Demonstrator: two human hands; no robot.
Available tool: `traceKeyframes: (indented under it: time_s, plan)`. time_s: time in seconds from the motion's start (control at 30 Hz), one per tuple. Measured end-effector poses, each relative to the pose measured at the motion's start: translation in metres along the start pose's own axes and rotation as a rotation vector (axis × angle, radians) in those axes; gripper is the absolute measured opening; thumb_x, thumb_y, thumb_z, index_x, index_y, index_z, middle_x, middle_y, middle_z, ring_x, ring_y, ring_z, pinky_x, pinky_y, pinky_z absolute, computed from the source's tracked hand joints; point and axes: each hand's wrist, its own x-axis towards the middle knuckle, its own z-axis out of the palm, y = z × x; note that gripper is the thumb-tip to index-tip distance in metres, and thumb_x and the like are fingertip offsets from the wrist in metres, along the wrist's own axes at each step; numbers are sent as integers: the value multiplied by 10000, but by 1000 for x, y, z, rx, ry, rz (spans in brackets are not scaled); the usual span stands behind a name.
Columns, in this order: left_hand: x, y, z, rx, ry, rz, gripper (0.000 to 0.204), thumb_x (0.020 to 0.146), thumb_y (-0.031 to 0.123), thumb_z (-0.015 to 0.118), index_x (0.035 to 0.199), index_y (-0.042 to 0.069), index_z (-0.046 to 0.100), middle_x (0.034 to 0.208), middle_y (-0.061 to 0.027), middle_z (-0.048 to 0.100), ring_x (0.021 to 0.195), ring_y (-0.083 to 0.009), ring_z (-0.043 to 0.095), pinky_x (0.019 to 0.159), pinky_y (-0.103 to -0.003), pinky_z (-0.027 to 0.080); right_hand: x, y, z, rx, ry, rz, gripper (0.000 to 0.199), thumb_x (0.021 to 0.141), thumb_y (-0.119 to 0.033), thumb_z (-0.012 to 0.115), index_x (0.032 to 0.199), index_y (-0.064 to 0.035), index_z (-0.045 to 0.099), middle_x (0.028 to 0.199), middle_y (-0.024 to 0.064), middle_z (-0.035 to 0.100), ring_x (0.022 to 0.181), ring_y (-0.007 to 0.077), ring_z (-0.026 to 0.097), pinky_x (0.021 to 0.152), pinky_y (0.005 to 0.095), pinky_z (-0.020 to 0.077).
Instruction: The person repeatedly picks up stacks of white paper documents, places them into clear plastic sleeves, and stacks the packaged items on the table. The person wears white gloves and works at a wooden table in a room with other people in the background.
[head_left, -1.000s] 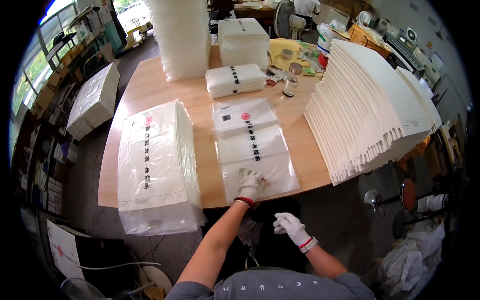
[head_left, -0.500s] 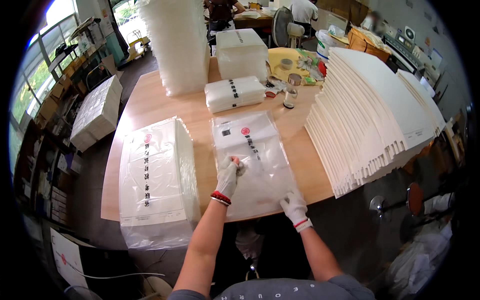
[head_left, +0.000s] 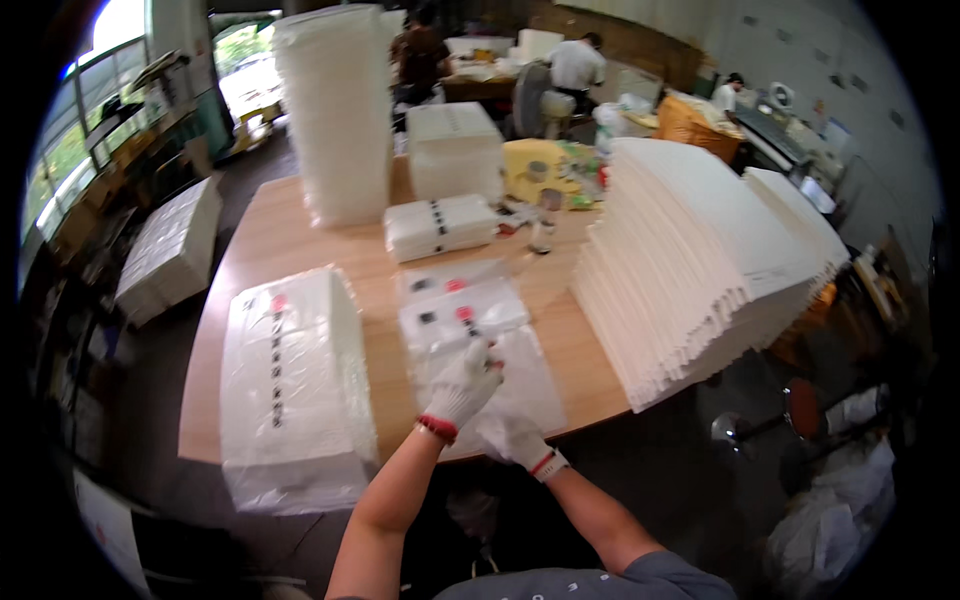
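Observation:
Clear plastic bags (head_left: 535,365) with black print and a red mark lie overlapping at the table's near edge. My left hand (head_left: 468,385), in a white glove with some fingertips bare, rests over the top bag with its fingers curled in; what they hold, if anything, is hidden. At the bags' near edge is my right hand (head_left: 512,440), also gloved; motion smears its fingers, so its grip is unclear. Left of the bags stands a thick stack of filled plastic bags (head_left: 290,370). To the right rises a tall stack of white paper sets (head_left: 660,270).
Behind the bags lie a small wrapped bundle (head_left: 440,228), a clear jar (head_left: 543,235) and a yellow sheet (head_left: 540,165). Farther back stand a tall stack of plastic bags (head_left: 335,120) and a block of wrapped paper (head_left: 455,155). Other people sit beyond a fan (head_left: 530,100).
The top bag has slid toward me, baring the upper end of another beneath it. My right hand has moved left along the near edge. The whole view has shifted a little.

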Motion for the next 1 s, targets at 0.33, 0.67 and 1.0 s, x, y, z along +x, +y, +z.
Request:
traceKeyframes:
  time_s: [0.33,0.67,1.0]
  plan:
    - [-62,43,-14,310,314,359,496,696,126,706,1136,15,506,989,-150,595,876,-323,574,781,-394,468,23,-95,-365,-835,587,-179,354,742,-203,692,1051,-59,596,977,141,612,900,311,582,785,394,476]
    - [-89,135,-2,-171,-331,529,328,800,111,617,1111,43,541,961,-125,618,929,-229,599,825,-317,468,43,-46,-450,-711,356,166,304,856,-315,554,1073,-106,595,800,119,621,741,298,598,668,395,490]
    - [-86,204,-10,-1374,-640,-416,385,846,49,538,1207,-43,440,1123,-142,553,1021,-236,564,878,-368,479,-13,-193,-388,-46,-329,-310,288,832,-305,627,912,-29,610,980,125,612,912,234,605,750,319,471]
